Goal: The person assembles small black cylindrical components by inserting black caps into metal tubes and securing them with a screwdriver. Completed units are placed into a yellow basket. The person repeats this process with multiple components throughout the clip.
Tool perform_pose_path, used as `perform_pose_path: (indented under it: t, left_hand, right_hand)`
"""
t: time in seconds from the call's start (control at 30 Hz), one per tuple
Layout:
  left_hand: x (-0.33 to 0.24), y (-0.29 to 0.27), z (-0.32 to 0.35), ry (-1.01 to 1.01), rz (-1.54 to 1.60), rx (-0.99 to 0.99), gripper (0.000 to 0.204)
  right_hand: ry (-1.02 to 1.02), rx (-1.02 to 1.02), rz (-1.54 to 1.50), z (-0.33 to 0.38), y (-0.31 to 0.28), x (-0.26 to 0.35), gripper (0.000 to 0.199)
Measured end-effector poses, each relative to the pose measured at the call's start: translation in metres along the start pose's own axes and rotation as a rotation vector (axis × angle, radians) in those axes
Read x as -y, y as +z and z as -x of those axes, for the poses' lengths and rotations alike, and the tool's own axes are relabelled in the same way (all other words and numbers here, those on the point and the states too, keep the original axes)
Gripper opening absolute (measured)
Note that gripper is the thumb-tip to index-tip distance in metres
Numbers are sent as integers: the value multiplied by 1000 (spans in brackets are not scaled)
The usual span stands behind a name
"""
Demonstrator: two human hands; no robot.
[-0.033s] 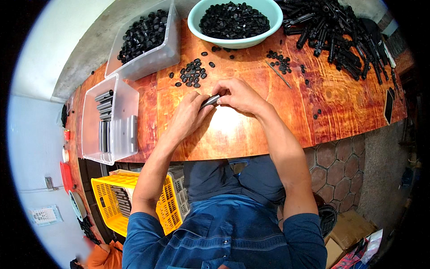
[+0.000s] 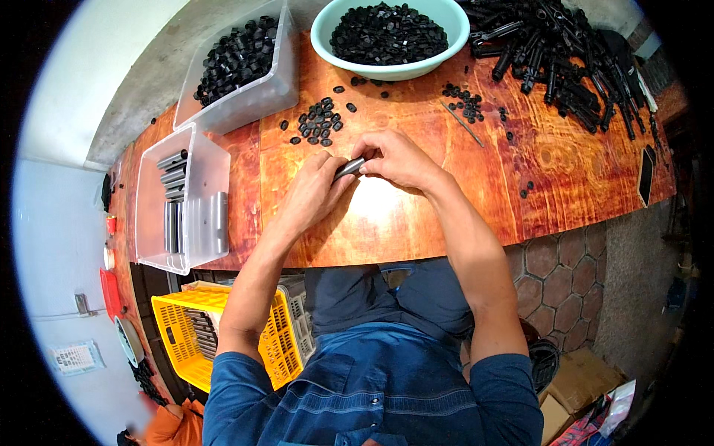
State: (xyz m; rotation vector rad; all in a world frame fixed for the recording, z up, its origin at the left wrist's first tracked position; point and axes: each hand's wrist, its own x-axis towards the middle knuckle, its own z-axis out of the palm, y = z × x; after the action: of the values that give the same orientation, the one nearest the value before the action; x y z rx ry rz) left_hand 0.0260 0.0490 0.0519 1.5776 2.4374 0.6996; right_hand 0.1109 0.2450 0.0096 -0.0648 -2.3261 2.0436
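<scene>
Both my hands grip one short dark grey metal tube (image 2: 349, 169) just above the wooden table (image 2: 416, 215). My left hand (image 2: 312, 183) is closed around its left end, and my right hand (image 2: 398, 157) pinches the other end between thumb and fingers. The fingers cover both tube ends. Small black oval caps (image 2: 320, 121) lie loose just beyond my left hand. Past my right hand are a thin metal rod (image 2: 462, 124) and a cluster of small round black pieces (image 2: 466, 104).
On the left, a clear plastic bin (image 2: 204, 160) holds grey tubes; behind it another clear bin (image 2: 286, 82) holds black rings. A pale green basin (image 2: 390, 73) of black parts and a heap of long black parts (image 2: 569, 67) stand at the back. Below sits a yellow crate (image 2: 175, 349).
</scene>
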Motion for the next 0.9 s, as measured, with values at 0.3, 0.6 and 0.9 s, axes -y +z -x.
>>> perform_pose_path:
  t: [0.3, 0.6, 0.9]
  left_hand:
    - [-1, 9, -9, 57, -84, -35, 32]
    - [-1, 20, -2, 70, -154, -107, 39]
    - [6, 31, -10, 63, -187, -150, 35]
  right_hand:
    - [-57, -41, 85, -1, -3, -2, 18]
    - [-142, -54, 163, -2, -2, -2, 19]
    - [-274, -101, 265, -5, -6, -2, 20]
